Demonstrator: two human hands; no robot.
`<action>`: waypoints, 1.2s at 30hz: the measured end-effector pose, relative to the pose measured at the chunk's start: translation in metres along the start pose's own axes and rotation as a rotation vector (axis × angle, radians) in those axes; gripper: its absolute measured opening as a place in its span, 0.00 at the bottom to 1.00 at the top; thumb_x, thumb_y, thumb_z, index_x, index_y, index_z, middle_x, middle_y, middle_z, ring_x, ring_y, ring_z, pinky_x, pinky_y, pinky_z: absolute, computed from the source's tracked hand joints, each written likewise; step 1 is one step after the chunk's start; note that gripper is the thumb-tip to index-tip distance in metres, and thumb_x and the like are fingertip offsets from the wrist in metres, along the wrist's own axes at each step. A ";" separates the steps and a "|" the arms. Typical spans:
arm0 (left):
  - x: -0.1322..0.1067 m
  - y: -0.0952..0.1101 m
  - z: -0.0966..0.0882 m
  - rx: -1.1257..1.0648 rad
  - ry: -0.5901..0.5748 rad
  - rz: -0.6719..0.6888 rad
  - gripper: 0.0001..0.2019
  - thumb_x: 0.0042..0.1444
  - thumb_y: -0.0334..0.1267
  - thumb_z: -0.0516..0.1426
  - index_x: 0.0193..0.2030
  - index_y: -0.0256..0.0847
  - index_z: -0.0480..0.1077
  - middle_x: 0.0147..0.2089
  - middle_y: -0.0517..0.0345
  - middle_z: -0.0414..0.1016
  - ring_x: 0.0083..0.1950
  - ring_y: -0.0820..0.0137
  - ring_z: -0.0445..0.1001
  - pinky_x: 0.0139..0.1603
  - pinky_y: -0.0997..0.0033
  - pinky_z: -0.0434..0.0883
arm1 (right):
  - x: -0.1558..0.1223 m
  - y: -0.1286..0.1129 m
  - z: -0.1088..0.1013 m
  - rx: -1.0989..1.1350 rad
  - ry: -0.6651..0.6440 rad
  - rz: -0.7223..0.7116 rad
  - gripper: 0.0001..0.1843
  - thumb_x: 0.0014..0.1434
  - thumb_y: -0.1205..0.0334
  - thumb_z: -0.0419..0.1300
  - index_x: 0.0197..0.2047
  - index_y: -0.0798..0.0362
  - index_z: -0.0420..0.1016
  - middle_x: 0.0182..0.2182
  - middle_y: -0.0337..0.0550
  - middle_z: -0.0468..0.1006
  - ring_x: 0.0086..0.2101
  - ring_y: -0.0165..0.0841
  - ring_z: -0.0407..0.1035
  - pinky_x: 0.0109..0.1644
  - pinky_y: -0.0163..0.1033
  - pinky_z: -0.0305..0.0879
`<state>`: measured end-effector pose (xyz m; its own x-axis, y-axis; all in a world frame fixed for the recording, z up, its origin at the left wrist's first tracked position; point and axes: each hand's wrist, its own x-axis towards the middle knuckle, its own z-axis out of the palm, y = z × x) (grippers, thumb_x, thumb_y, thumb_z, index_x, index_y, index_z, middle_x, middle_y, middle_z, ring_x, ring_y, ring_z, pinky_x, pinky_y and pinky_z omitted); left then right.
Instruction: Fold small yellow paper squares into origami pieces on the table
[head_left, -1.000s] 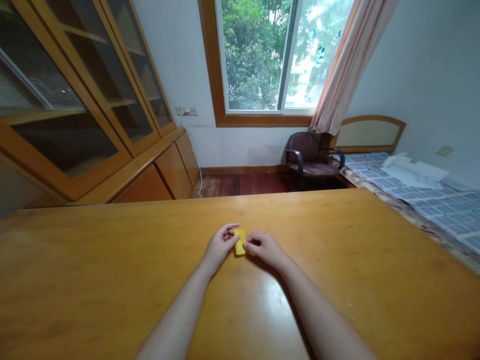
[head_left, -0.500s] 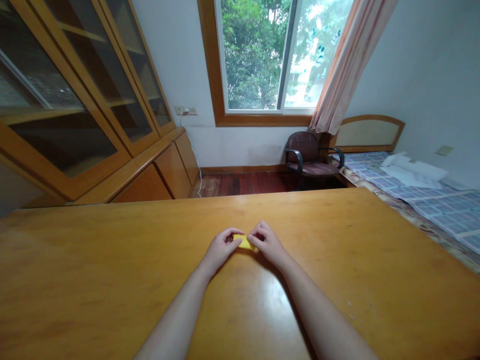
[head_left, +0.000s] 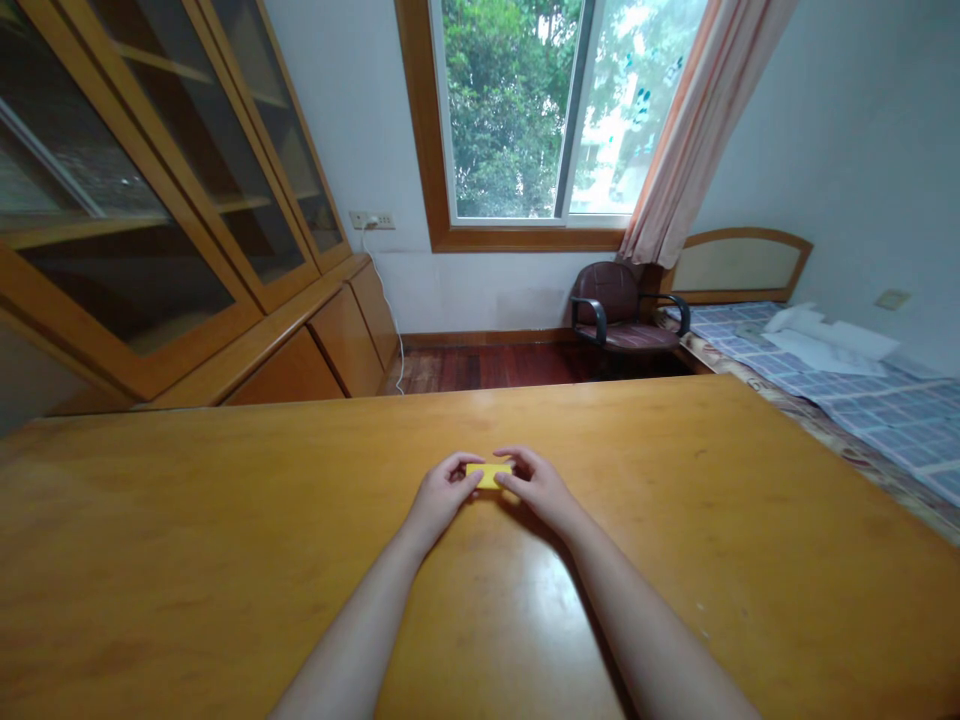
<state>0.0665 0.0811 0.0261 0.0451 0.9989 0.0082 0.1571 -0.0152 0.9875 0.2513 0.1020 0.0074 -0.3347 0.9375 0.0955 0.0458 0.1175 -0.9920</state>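
Smooth glossy wooden table, matt paper-like slip, cloth curtain, leather-look chair, glass-and-wood cabinet

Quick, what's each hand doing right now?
Left hand: holding the yellow piece by its left end.
Right hand: holding the same piece by its right end.

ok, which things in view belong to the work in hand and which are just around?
In use:
- yellow piece, with left hand and right hand on it
- wooden table, beneath

Just around:
- glass-fronted cabinet
- armchair
- bed
- curtain
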 end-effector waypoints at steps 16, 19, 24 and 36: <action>0.002 -0.010 0.000 -0.010 -0.012 0.000 0.16 0.50 0.45 0.61 0.43 0.37 0.74 0.24 0.65 0.64 0.26 0.72 0.65 0.27 0.75 0.60 | 0.002 0.005 0.000 0.084 0.042 0.019 0.19 0.53 0.59 0.64 0.49 0.52 0.72 0.26 0.32 0.68 0.25 0.27 0.63 0.30 0.32 0.58; 0.002 -0.011 0.000 -0.006 -0.009 0.008 0.16 0.50 0.45 0.61 0.42 0.38 0.75 0.23 0.65 0.63 0.26 0.72 0.64 0.27 0.75 0.60 | 0.002 0.004 0.000 0.087 0.047 0.027 0.19 0.53 0.58 0.64 0.49 0.52 0.72 0.25 0.32 0.68 0.25 0.27 0.63 0.30 0.33 0.58; 0.003 -0.011 -0.001 0.008 -0.024 0.009 0.16 0.51 0.45 0.61 0.43 0.37 0.74 0.24 0.65 0.63 0.26 0.72 0.64 0.28 0.75 0.60 | 0.002 0.004 0.000 0.080 0.053 0.031 0.19 0.53 0.59 0.64 0.49 0.52 0.72 0.26 0.32 0.67 0.25 0.27 0.63 0.30 0.33 0.58; 0.002 -0.008 0.000 0.013 -0.026 0.011 0.16 0.51 0.45 0.60 0.43 0.36 0.74 0.24 0.64 0.64 0.27 0.72 0.65 0.28 0.75 0.61 | 0.004 0.009 -0.001 0.092 0.059 0.025 0.18 0.53 0.59 0.64 0.47 0.52 0.73 0.26 0.32 0.67 0.26 0.27 0.63 0.32 0.34 0.57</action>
<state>0.0652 0.0827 0.0182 0.0723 0.9973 0.0144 0.1694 -0.0265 0.9852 0.2511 0.1068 -0.0010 -0.2789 0.9576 0.0722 -0.0339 0.0654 -0.9973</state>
